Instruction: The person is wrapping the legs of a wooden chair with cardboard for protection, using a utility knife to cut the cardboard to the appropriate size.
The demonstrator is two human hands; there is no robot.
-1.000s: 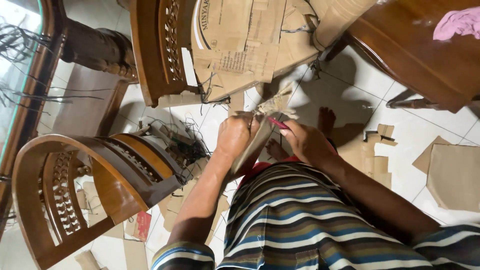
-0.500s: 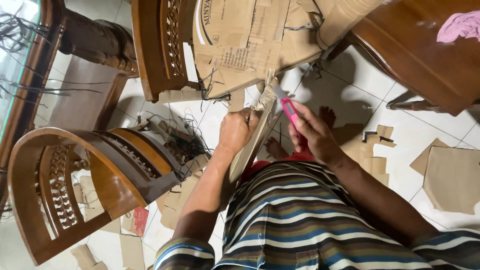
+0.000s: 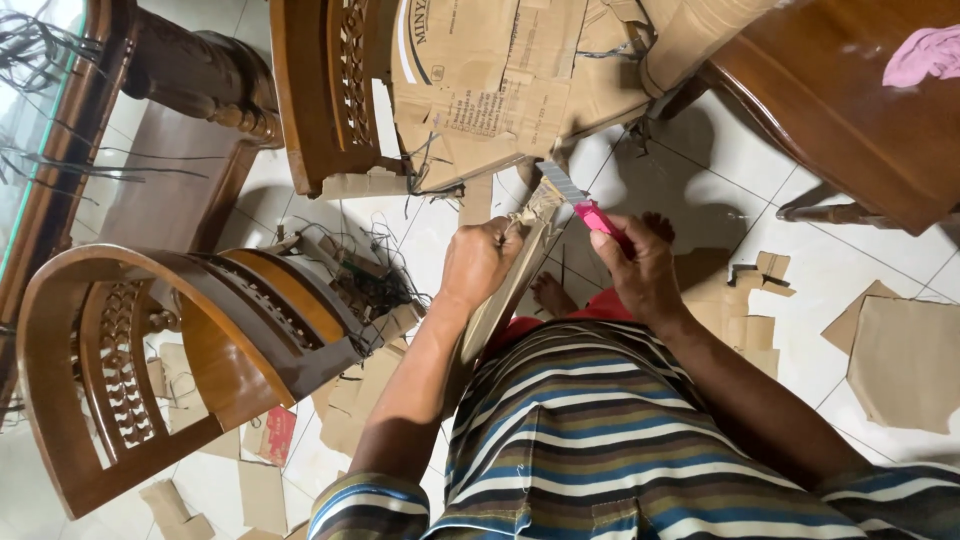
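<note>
While my left hand [image 3: 478, 262] is closed around the upper end of the cardboard strip [image 3: 500, 300], my right hand [image 3: 640, 268] grips a pink cutter [image 3: 585, 208] with its blade pointing toward eleven o'clock, at the top of the strip. The strip stands on its edge between my two hands and runs down toward my lap, near the striped shirt [image 3: 600, 440]. The blade tip seems to be just beside the torn end of the strip, but I cannot tell if it touches.

I think the cut will go well if I keep the strip tight and do not let it bend, because this cardboard looks soft and already frayed at the top. The fingers of my left hand should stay below the line of the blade, and the blade should go away from them, not toward. A shallow angle and light pressure should give a cleaner edge than one hard push.

At ten o'clock from my hands lies a tangle of wires [image 3: 365, 275] on the floor, at nine o'clock a wooden chair [image 3: 150, 360], and at twelve o'clock large folded cardboard [image 3: 480, 90]. Small offcuts [image 3: 760, 275] lie at three o'clock on the tiles.
</note>
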